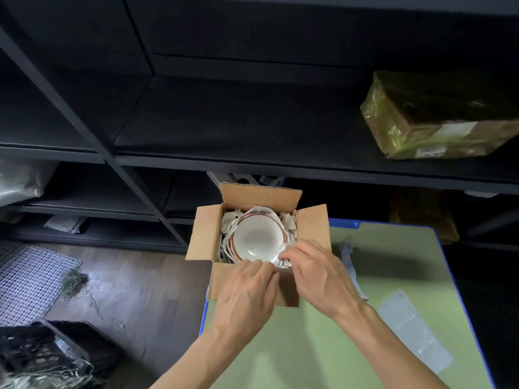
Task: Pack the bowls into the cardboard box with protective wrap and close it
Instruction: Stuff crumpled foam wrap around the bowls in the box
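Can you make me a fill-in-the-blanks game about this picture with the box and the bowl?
1. The flaps of the cardboard box are ____.
2. The bowl inside it is ____ in colour.
3. The box stands on a ____ table.
4. The paper wrap is pinched by ____ hands: left hand, right hand.

Missing words: open, white, green, two.

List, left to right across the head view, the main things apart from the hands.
White mesh grid → cardboard box → taped parcel.
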Available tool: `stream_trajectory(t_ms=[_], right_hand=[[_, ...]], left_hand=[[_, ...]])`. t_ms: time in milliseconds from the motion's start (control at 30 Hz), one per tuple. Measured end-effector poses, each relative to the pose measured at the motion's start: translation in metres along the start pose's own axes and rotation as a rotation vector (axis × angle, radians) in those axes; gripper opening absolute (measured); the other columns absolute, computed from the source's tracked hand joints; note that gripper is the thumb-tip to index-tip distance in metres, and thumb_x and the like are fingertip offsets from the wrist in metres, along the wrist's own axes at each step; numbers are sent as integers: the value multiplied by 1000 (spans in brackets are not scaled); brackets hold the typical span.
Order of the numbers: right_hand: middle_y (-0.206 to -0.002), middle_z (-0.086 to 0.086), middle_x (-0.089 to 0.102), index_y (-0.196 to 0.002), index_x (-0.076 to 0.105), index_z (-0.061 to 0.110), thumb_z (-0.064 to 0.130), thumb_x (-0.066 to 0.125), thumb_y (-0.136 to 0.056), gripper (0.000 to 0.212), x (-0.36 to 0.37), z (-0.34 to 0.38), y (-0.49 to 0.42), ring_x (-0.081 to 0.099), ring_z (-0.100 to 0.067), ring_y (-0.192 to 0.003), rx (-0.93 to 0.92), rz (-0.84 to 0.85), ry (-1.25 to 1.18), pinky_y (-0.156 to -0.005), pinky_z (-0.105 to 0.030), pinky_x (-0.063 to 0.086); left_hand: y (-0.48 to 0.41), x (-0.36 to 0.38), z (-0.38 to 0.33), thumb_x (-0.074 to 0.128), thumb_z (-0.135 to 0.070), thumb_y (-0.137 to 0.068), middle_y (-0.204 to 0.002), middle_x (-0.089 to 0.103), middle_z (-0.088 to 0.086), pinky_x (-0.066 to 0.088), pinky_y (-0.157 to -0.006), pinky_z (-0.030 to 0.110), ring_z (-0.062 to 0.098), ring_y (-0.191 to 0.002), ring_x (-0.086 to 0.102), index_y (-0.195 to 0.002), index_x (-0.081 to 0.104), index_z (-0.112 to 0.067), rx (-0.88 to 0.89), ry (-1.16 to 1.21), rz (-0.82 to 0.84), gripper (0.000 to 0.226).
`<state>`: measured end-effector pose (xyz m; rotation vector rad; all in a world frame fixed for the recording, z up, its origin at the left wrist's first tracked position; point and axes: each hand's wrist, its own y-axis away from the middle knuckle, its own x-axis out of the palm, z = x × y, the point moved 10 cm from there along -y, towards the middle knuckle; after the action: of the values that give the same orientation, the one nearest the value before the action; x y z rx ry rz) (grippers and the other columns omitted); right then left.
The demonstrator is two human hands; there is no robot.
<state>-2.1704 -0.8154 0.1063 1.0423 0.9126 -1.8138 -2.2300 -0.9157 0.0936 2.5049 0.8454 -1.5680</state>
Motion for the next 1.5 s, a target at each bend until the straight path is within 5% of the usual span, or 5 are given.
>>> stream_trajectory(t_ms=[333, 567, 833, 1167, 1500], right_hand=[[-94, 16, 60, -93, 66, 27, 0, 68, -79, 30, 5, -67, 90, 60, -11, -87, 114, 100, -41, -56, -25, 45], [-106, 12, 65, -107, 70, 26, 8, 57, -88, 28, 37, -128, 143, 62, -16, -101, 290, 244, 0, -68, -35, 54], [-113, 2, 59, -143, 45, 30, 12, 48, -95, 51, 59, -171, 150, 62, -25, -102, 444, 303, 26, -76, -38, 51], [-102, -2, 60, -125, 39, 31, 22, 48, -94, 33, 93, -170, 141, 62, -28, -90, 396, 433, 93, -62, -33, 37], [-115, 14, 53, -113, 58, 33, 19, 51, -94, 24, 55, -167, 165, 62, -11, -96, 486, 383, -194, -82, -30, 49]], left_hand=[[37, 84, -71, 37, -37, -103, -84, 56, -9, 40, -57, 30, 15, -72, 55, -96, 57, -27, 139, 94, 319, 24], [58, 149, -68, 32, -37, -101, -133, 49, -5, 48, -91, 32, 19, -116, 52, -135, 48, -27, 61, 2, 546, 39], [49, 165, -61, 33, -37, -103, -139, 42, -5, 46, -89, 29, 16, -119, 48, -144, 38, -27, -38, -65, 551, 42], [66, 172, -67, 34, -35, -103, -140, 42, -4, 48, -88, 33, 19, -121, 47, -146, 35, -28, -98, -13, 561, 44], [55, 171, -81, 36, -33, -101, -135, 46, -4, 47, -91, 37, 20, -116, 50, -146, 35, -28, -60, 46, 503, 45]])
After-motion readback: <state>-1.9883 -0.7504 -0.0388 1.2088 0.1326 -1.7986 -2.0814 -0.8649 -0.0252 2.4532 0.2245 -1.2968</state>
